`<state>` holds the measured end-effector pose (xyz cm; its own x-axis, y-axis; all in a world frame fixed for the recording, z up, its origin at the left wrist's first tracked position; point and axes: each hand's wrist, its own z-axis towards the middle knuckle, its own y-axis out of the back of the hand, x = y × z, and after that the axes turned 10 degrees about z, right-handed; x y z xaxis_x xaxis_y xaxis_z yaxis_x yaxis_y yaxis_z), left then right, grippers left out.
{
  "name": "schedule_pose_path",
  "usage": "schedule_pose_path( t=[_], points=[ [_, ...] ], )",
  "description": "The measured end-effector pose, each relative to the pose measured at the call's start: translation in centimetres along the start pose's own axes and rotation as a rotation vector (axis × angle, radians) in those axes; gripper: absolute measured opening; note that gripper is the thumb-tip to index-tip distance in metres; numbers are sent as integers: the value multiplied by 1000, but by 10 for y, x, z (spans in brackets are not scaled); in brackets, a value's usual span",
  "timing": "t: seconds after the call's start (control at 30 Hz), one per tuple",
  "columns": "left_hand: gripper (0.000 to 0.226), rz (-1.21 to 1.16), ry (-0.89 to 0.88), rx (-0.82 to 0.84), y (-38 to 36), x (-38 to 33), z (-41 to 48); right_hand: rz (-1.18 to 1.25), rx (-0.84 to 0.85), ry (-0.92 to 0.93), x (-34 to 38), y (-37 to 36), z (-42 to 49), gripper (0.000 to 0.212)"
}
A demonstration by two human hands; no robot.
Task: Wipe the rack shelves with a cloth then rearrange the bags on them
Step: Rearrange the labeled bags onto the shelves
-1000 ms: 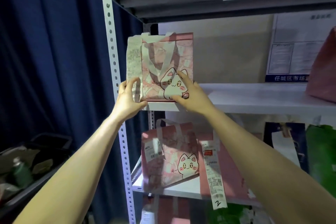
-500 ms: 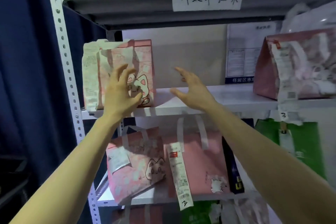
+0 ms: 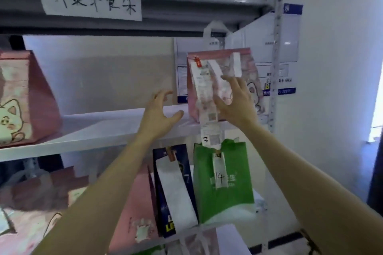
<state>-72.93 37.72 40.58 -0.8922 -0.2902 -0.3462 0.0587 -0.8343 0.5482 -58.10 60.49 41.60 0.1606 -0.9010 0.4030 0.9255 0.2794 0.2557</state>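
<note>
R hand (image 3: 235,102) is pressing spread fingers on the pink cat bag (image 3: 246,62), prob. steadying it, while L hand (image 3: 158,109), open & empty, is hovering beside it, ready to shift it.

The white shelf (image 3: 93,130) carries a cat-print bag (image 3: 24,97) left, a receipt-tagged bag (image 3: 246,64) right.

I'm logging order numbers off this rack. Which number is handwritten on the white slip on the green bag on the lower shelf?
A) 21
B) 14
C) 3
B: the white slip hanging down the front of the green bag reads 14, while the 3 is on the long receipt hanging from the pink bag on the shelf above.
</note>
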Motion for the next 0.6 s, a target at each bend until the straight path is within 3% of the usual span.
schedule_pose_path(
  t=[0.1, 0.17, 0.37, 0.6],
  points=[
    [88, -107, 46, 29, -41, -32, 11, -37, -120, -8, -50, 36, 3, 59],
    [93, -120, 72, 43, -60, -42, 16, -46, -111, -39, -75, 50, 7, 62],
    [101, -80, 118, 85, -85, -57, 14, 5, 193, -226, -111, 48, 6, 88],
    [98, 78, 183, 30, -51, -39, -6, 61, 338, -185, -89, 3, -10, 83]
  ],
)
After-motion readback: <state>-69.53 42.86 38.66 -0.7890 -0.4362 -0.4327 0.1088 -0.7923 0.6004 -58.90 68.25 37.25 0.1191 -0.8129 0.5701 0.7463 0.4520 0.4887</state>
